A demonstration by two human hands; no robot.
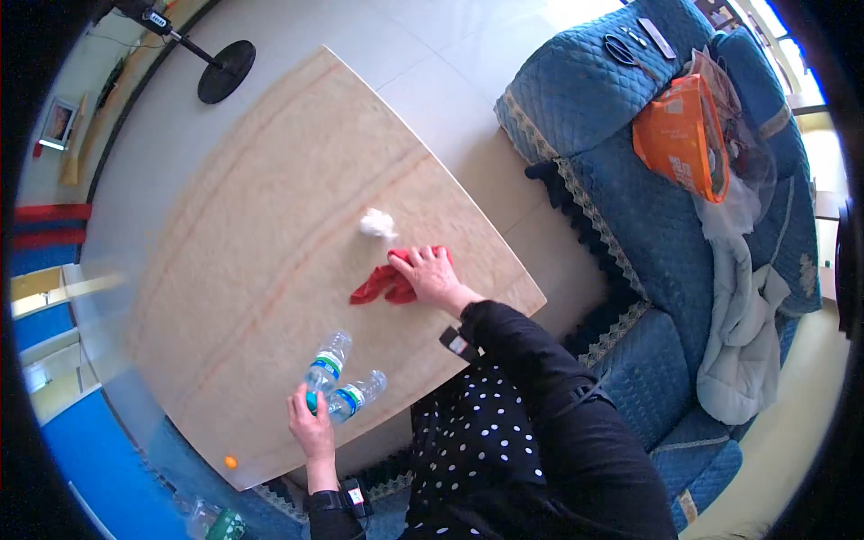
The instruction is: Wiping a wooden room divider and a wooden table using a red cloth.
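Note:
My left hand [312, 426] has its fingers around the teal-capped end of a clear plastic bottle [329, 359] with a blue, green and white label. Beside it lies a second clear plastic bottle [363, 390] with a similar label, its neck end partly hidden by the first bottle and my fingers. My right hand [430, 275] presses on a crumpled red cloth [378, 283], which spreads out to the left beneath the palm. Just beyond that cloth is a crumpled white wad [377, 223], perhaps tissue or thin plastic. All rest on a beige marble-patterned table [270, 202].
A small orange object [230, 462] sits near the table's lower left corner. Right of the table stands a blue quilted sofa [607, 182], bearing an orange bag [675, 135], scissors [619, 50] and a pale quilt [736, 364]. A round black stand base [227, 71] is on the floor.

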